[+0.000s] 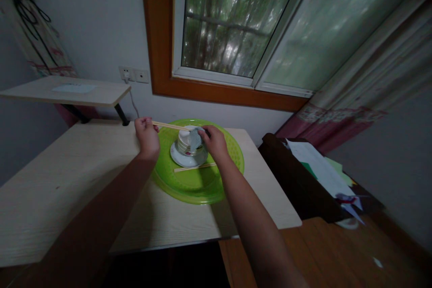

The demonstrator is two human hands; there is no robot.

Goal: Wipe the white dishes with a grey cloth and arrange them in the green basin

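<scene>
My left hand [147,136] is closed on one end of a pair of chopsticks [170,125], held level over the green tray [202,193]. A pale grey-blue cloth [195,138] is pinched in my right hand [213,141], at the chopsticks' other end. The cloth hangs in front of white bowls [184,144], stacked on a white plate [185,160]. More chopsticks [192,168] lie on the tray just in front of the plate, partly hidden by my right wrist. Whether the cloth wraps around the held chopsticks is too small to tell.
The tray rests on a pale wooden table [111,166]. A raised shelf [67,90] with a paper on it stands at the back left. Behind are a wall socket [133,74] and a window [236,22]. Papers [320,168] lie on dark furniture at the right.
</scene>
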